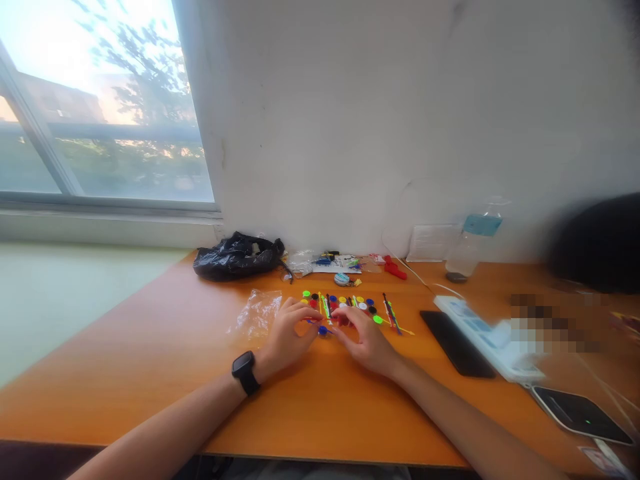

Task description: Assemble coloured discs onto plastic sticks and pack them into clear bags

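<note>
Both hands meet over the middle of the wooden table (165,373), among small colourful plastic pieces. My left hand (287,333), with a black watch (245,370) on its wrist, has thumb and forefinger pinched together; a bit of blue shows at their tips. Opposite it, my right hand (367,337) is curled, thumb and fingertips close together. What either hand grips is too small to name. Just below the fingertips lies a blue round piece (323,331). Behind the hands are several coloured discs and thin sticks; a green disc (377,320) and several sticks (391,313) lie beyond my right hand.
A crumpled clear bag (257,313) lies left of the pieces, a black plastic bag (237,257) behind it. Rightward are a black flat slab (455,343), a white power strip (480,333), a phone (583,413) and a bottle (467,247). A dark rounded shape (597,243) is at far right.
</note>
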`<state>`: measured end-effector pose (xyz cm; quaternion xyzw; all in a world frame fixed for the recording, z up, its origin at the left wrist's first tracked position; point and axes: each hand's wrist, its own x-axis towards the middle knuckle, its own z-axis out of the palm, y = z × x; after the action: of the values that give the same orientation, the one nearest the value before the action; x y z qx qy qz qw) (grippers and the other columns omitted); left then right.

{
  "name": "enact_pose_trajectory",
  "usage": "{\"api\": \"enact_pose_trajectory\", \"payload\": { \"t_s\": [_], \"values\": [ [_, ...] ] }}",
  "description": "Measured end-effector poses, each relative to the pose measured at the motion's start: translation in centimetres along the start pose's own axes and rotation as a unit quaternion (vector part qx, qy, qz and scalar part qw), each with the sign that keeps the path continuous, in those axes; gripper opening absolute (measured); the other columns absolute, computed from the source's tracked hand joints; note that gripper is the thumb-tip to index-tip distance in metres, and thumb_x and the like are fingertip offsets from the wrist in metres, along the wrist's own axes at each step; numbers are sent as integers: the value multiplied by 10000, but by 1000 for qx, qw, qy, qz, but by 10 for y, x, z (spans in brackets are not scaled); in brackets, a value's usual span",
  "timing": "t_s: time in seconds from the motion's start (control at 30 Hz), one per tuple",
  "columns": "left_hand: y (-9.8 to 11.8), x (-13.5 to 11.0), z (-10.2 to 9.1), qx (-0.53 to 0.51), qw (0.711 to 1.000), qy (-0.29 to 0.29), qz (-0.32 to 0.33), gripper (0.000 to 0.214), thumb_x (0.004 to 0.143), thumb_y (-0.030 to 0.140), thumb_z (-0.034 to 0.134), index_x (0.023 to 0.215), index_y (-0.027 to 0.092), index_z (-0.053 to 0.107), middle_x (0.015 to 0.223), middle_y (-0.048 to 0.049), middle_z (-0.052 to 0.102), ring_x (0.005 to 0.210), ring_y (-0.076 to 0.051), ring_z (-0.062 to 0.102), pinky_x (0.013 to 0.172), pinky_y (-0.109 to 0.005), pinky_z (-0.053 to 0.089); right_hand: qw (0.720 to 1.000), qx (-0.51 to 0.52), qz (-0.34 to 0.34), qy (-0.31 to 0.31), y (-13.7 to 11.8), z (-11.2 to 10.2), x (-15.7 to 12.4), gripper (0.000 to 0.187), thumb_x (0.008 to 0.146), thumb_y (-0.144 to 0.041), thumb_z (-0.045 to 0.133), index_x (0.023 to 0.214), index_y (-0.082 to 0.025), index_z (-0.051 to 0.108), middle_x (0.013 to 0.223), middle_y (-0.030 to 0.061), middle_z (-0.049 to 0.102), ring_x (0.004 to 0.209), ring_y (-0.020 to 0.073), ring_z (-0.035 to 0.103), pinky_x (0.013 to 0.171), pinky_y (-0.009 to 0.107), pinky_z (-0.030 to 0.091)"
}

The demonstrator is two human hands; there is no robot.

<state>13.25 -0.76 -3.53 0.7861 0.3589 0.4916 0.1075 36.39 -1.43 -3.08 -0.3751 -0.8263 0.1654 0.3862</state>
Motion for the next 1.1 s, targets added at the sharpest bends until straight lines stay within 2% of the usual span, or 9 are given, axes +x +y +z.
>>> {"api": "enact_pose_trajectory", "payload": {
  "t_s": [0.2, 0.37, 0.57, 0.83, 1.1],
  "values": [
    [-2, -2, 2, -3, 1000, -23, -5, 134, 934, 208, 668, 1013, 261, 762, 970, -40, 783, 928, -234, 646, 859, -386, 516, 1000, 4, -5, 6, 3, 0, 0, 222, 1075, -396, 530, 1035, -228, 669, 1006, 78, 710, 936, 241, 656, 878, 385, 535],
    [0, -3, 3, -18, 1000, 9, -11, 136, 920, 213, 710, 1051, 249, 719, 956, -30, 765, 926, -217, 653, 839, -351, 523, 1000, 4, -2, 9, 2, 0, 1, 224, 1079, -384, 522, 1000, -232, 666, 989, 68, 716, 919, 235, 664, 870, 374, 532],
    [-4, -2, 3, -1, 999, 16, -36, 64, 926, 282, 741, 955, 239, 703, 911, -14, 749, 877, -196, 643, 813, -324, 498, 1000, 6, 2, 17, 3, -1, 0, 188, 1065, -359, 546, 996, -229, 663, 969, 59, 711, 884, 218, 662, 802, 341, 532],
    [-9, -2, 5, 21, 994, 23, -108, 199, 908, 408, 759, 891, 226, 680, 811, 1, 707, 769, -173, 605, 738, -305, 455, 999, -4, 5, 35, 6, 1, 0, 146, 1021, -364, 619, 1033, -228, 671, 996, 65, 731, 863, 216, 678, 768, 333, 542],
    [-12, -4, 7, 30, 993, 39, -110, 253, 879, 400, 789, 832, 214, 623, 783, 20, 683, 743, -155, 585, 701, -282, 420, 998, -5, 5, 57, -2, -2, 0, 161, 1014, -363, 623, 1008, -216, 691, 929, 64, 731, 783, 202, 652, 713, 327, 528]
  ]
}}
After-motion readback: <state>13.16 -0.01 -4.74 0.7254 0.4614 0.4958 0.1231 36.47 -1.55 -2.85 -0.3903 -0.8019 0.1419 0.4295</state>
